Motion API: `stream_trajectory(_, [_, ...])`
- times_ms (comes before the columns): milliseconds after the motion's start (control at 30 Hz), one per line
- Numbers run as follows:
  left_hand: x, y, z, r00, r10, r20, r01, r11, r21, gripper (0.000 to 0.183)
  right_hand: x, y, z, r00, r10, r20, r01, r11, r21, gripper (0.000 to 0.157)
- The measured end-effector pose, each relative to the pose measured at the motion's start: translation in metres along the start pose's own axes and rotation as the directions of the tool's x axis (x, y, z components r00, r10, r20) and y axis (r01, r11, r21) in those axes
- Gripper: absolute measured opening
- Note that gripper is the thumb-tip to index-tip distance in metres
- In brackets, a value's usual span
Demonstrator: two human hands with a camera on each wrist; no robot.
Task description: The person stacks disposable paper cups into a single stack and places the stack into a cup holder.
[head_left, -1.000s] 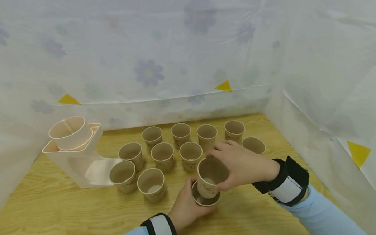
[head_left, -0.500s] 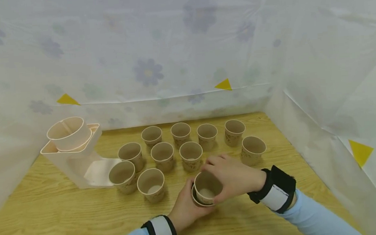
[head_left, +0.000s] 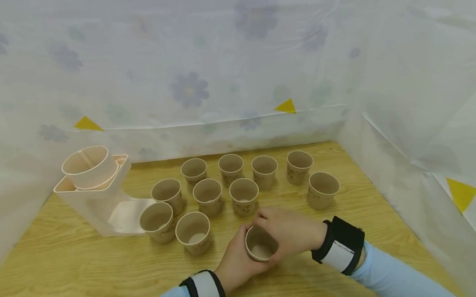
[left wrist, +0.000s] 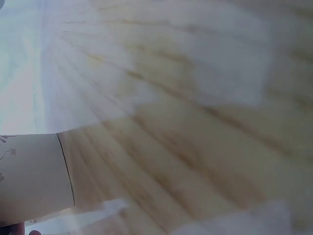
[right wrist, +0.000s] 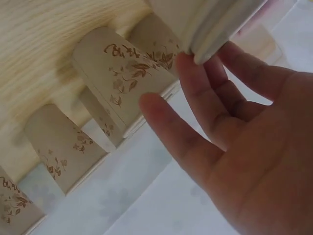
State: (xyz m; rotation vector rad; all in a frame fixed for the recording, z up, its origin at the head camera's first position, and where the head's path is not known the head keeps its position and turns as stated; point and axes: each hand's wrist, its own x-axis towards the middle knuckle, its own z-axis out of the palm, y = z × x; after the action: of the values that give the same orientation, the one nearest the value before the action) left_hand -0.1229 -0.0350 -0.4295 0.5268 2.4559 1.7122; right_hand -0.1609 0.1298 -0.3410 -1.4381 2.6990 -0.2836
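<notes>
Your left hand (head_left: pixel 238 262) is wrapped around the side of the nested cups (head_left: pixel 261 246), near the front edge of the wooden table (head_left: pixel 102 275), and your right hand (head_left: pixel 291 231) pinches the same pair at the rim, with its thumb on the near side and its fingers on the far side. From the head you look down into the upper cup, which sits inside the lower one; the right wrist view shows the two rims lying close together, your fingertips touching them. Your left wrist view catches only part of a cup's wall and a sliver of finger at its lower left corner. Beyond your hands stand ten beige cups, all upright and mouth up: a back row of four (head_left: pixel 265 176), four more (head_left: pixel 244 202) staggered in front of it, and a front pair (head_left: pixel 194 244) to the left of your grip. The cup (head_left: pixel 161 232) on the left of that pair is just beside the foot of a pale pink stand (head_left: pixel 88 212), which carries a round container (head_left: pixel 94 175) on top. A flower-patterned sheet (head_left: pixel 220 63) hangs behind everything.
</notes>
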Motion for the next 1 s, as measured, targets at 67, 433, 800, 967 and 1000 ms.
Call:
stream_trajectory(67, [0.0,0.0,0.0,1.0,-0.01,0.008,0.01,1.0,-0.007,0.076,-0.001,0.002,0.001,1.0,0.014,0.013,-0.014,0.999,0.03,0.069])
stream_trajectory(433, [0.003,-0.004,0.001,1.0,-0.01,-0.013,0.01,1.0,0.016,0.076,-0.033,0.101,-0.024,0.751,0.631,-0.194,-0.639,0.769,0.027,0.094])
stream_trajectory(800, [0.002,-0.001,0.002,1.0,-0.025,-0.005,0.025,1.0,0.005,0.074,-0.05,0.138,-0.014,0.699,0.715,-0.022,-0.706,0.694,0.14,0.089])
stream_trajectory(967, [0.002,0.0,0.001,0.999,-0.033,0.001,0.033,0.999,-0.002,0.074,-0.045,0.131,-0.017,0.725,0.687,-0.055,-0.675,0.724,0.144,0.084])
stream_trajectory(1000, [0.002,0.0,0.001,0.999,-0.037,0.005,0.037,0.999,-0.005,0.074,-0.044,0.128,-0.019,0.734,0.676,-0.069,-0.664,0.735,0.137,0.083])
